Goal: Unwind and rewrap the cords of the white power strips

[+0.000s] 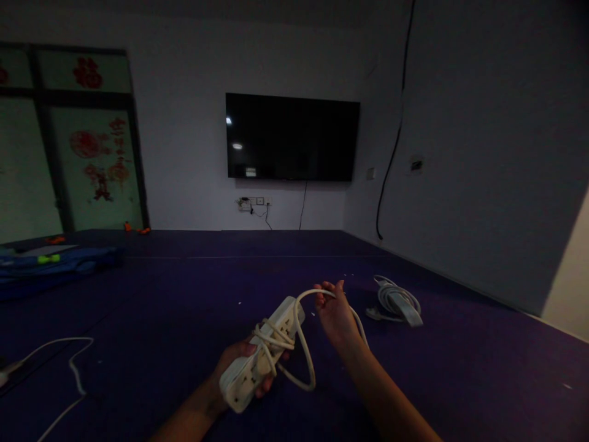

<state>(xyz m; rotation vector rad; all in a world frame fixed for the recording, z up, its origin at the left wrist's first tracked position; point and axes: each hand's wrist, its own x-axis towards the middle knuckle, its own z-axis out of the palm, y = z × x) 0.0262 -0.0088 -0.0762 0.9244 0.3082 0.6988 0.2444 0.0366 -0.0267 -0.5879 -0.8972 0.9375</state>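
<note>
One power strip (261, 357), likely stiff: hold its sides. Your left hand (233, 361) clamps it; beside it, your right hand (338, 318) loosely encloses pliable cord (308, 355).

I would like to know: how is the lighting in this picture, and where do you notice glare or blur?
Head view: dim overall, with the wall much brighter at the right edge; glare spots on the left part of the TV; red door decorations look smeared; the strip is readable, though its fine detail is soft.
</note>
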